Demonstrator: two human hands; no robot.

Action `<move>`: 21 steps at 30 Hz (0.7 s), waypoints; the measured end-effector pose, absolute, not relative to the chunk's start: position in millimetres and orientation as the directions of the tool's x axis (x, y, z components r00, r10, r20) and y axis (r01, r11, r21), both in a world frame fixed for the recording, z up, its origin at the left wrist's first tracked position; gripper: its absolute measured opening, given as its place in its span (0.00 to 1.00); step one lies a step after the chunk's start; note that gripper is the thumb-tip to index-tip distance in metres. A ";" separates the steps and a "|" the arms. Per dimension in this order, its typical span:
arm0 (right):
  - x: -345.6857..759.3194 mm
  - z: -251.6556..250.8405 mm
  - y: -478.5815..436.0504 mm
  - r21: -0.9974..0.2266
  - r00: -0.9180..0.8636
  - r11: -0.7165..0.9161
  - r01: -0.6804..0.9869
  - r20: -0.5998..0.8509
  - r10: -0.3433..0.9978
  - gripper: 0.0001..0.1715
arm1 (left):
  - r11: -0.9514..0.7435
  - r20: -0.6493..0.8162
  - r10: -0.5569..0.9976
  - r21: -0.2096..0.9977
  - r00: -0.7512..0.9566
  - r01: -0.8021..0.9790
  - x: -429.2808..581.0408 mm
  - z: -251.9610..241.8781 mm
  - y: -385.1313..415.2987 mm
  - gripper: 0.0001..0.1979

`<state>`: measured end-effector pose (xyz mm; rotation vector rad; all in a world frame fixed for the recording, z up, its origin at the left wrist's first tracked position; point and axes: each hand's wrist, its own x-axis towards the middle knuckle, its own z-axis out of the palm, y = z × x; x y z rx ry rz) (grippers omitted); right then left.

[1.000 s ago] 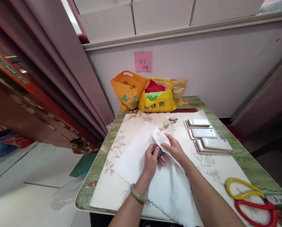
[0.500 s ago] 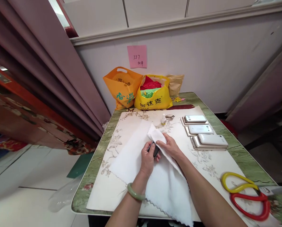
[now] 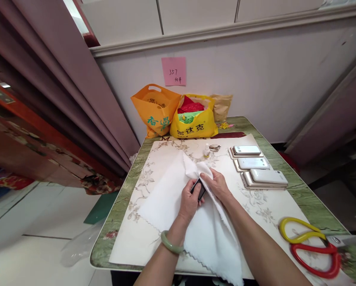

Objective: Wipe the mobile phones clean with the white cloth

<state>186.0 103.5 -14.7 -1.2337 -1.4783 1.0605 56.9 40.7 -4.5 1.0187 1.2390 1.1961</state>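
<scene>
Grips small black flat device [image 3: 199, 189] in closed left hand [image 3: 189, 201], just above white floral paper mat [image 3: 264, 206]; presses fold of white scallop-edged cloth [image 3: 207, 234] against it with pinched right hand [image 3: 216, 185].

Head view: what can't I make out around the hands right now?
The dark object is mostly covered by the left hand and by the white cloth that the right hand presses on it, so its kind is unclear.
The scissors have their blades blurred and cut off by the right frame edge.
The small bottle has a label too small to read.
The stacked phones: the lower ones are hidden under the top ones.
</scene>
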 end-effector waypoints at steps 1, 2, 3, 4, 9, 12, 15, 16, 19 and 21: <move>186.2 -15.9 104.2 -0.969 -0.063 0.119 0.217 0.108 0.992 0.27 | 0.128 -0.132 0.990 0.988 -0.040 -0.082 57.1 -3.8 40.3 0.18; 186.0 -17.7 105.1 -0.969 -0.029 0.101 0.227 0.097 0.995 0.29 | 0.125 -0.128 0.991 0.990 -0.036 -0.069 57.3 -3.3 40.0 0.18; 185.6 -19.7 105.9 -0.969 0.010 0.080 0.234 0.085 0.996 0.30 | 0.120 -0.123 0.992 0.991 -0.040 -0.061 57.4 -3.3 40.0 0.17; 184.9 -21.4 106.5 -0.971 0.041 0.059 0.232 0.071 0.997 0.32 | 0.116 -0.119 0.992 0.991 -0.049 -0.062 57.4 -3.8 40.1 0.17; 183.4 -19.5 105.3 -0.982 -0.110 0.129 0.141 0.114 0.987 0.27 | 0.108 -0.136 0.982 0.973 -0.128 -0.202 56.8 -7.7 42.2 0.16; 185.8 -15.1 104.7 -0.971 -0.169 0.181 0.157 0.154 0.974 0.27 | 0.104 -0.135 0.981 0.973 -0.139 -0.207 57.2 -6.3 41.8 0.16; 186.7 -15.6 105.3 -0.974 -0.063 0.119 0.192 0.109 0.992 0.29 | 0.120 -0.132 0.987 0.985 -0.089 -0.127 57.8 -3.5 40.6 0.17; 186.1 -16.6 105.3 -0.976 -0.019 0.092 0.196 0.090 0.996 0.30 | 0.124 -0.133 0.988 0.986 -0.074 -0.113 57.9 -3.0 40.5 0.17; 184.0 -19.6 104.0 -0.996 0.056 0.007 0.093 0.012 0.998 0.33 | 0.146 -0.155 0.987 0.977 -0.051 -0.158 57.3 -3.6 41.0 0.17; 185.4 -20.6 103.7 -0.999 0.056 -0.036 -0.007 -0.036 0.998 0.36 | 0.153 -0.172 0.983 0.959 -0.064 -0.239 56.4 -4.5 41.5 0.18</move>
